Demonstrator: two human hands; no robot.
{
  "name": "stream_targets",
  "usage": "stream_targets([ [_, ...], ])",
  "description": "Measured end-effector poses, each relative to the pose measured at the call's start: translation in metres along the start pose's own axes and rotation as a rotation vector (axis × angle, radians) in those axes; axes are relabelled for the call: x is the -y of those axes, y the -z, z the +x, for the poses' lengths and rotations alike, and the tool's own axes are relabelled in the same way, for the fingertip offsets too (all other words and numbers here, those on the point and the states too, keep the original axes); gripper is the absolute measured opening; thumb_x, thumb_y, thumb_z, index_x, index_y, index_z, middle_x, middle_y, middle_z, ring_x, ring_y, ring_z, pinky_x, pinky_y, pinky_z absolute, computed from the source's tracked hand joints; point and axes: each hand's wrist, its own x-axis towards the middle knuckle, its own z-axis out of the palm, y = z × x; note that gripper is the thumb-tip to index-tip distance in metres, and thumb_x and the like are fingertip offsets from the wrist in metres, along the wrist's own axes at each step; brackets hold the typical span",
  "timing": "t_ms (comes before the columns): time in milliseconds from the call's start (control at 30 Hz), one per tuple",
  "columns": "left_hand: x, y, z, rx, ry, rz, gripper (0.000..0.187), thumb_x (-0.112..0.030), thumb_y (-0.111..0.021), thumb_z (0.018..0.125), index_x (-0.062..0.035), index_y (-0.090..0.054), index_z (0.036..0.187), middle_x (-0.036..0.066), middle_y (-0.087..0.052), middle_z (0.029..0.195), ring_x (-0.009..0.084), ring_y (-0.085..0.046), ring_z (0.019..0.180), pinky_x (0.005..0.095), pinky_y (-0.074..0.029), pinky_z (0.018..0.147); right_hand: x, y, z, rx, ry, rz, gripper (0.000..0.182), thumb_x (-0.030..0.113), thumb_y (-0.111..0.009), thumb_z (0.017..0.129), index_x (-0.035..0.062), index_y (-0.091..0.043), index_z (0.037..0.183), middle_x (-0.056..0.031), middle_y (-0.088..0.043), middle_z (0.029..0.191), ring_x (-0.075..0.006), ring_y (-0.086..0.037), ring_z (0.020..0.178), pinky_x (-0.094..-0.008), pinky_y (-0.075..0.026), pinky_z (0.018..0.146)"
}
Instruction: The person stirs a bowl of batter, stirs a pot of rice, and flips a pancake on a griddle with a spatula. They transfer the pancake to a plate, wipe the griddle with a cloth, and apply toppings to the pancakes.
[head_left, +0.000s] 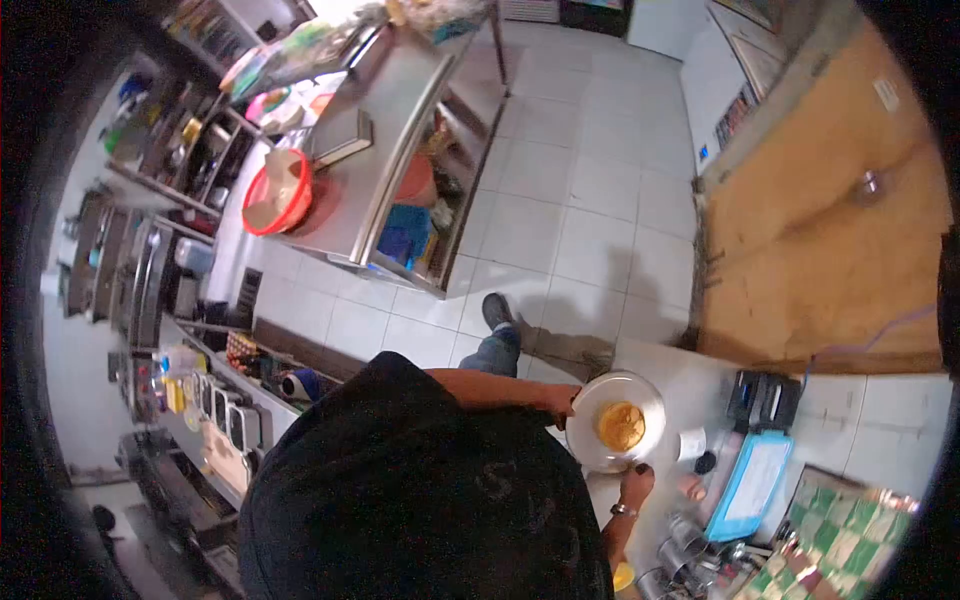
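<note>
A round, pale plate (586,443) with a golden-brown flat round food (621,426) at its middle is held over the counter at the lower right. My left hand (560,400) grips the plate's left edge, its fingers partly hidden by the rim. At the near edge, my right hand (636,483) is closed on the plate, and a metal band shows on that wrist.
A steel table (400,110) bears a red basket (292,205). To the right of the plate are a blue-rimmed container (755,485), a white cup (691,445) and metal cups (683,535). A wooden panel (820,230) stands at right. Shelves and a counter line the left.
</note>
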Motion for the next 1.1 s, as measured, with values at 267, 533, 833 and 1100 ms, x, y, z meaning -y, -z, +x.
stream_targets([
  [267, -0.077, 0.089, -0.103, -0.159, -0.123, -0.059, 0.062, -0.004, -0.059, 0.078, -0.0045, -0.032, 0.134, 0.015, -0.057, 0.112, 0.0260, -0.061, 0.096, 0.0376, -0.056, 0.069, 0.119, -0.029, 0.073, 0.476, 0.339, 0.094, 0.022, 0.019, -0.057, 0.085, -0.0032, -0.056, 0.089, -0.0182, -0.059, 0.080, -0.0308, -0.057, 0.071, -0.0381, -0.046, 0.068],
  [533, -0.150, 0.217, -0.266, -0.510, -0.458, -0.183, 0.046, -0.022, -0.058, 0.090, -0.0014, -0.041, 0.127, 0.011, -0.062, 0.099, 0.0190, -0.063, 0.080, 0.0312, -0.055, 0.068, 0.338, -0.161, 0.170, 0.742, 0.594, 0.262, 0.024, 0.022, -0.052, 0.090, -0.0017, -0.056, 0.094, -0.0049, -0.056, 0.073, -0.0139, -0.050, 0.064, -0.0292, -0.041, 0.058],
  [833, -0.180, 0.289, -0.377, -1.069, -0.598, -0.391, 0.070, -0.035, -0.052, 0.093, -0.0063, -0.017, 0.145, 0.016, -0.045, 0.130, 0.0203, -0.057, 0.100, 0.0327, -0.052, 0.080, 0.684, -0.268, 0.173, 1.133, 0.345, 0.683, 0.015, 0.017, -0.052, 0.091, 0.0027, -0.057, 0.090, 0.0015, -0.053, 0.077, -0.0065, -0.044, 0.065, -0.0223, -0.036, 0.054],
  [1100, -0.108, 0.233, -0.379, -1.152, -0.266, -0.363, 0.049, -0.041, -0.045, 0.095, -0.0141, -0.044, 0.135, 0.010, -0.041, 0.140, 0.0243, -0.038, 0.129, 0.0347, -0.028, 0.107, 0.932, -0.444, 0.213, 1.189, 0.598, 0.577, 0.018, 0.019, -0.054, 0.088, 0.0073, -0.051, 0.075, 0.0011, -0.049, 0.059, -0.0071, -0.042, 0.046, -0.0228, -0.032, 0.040],
])
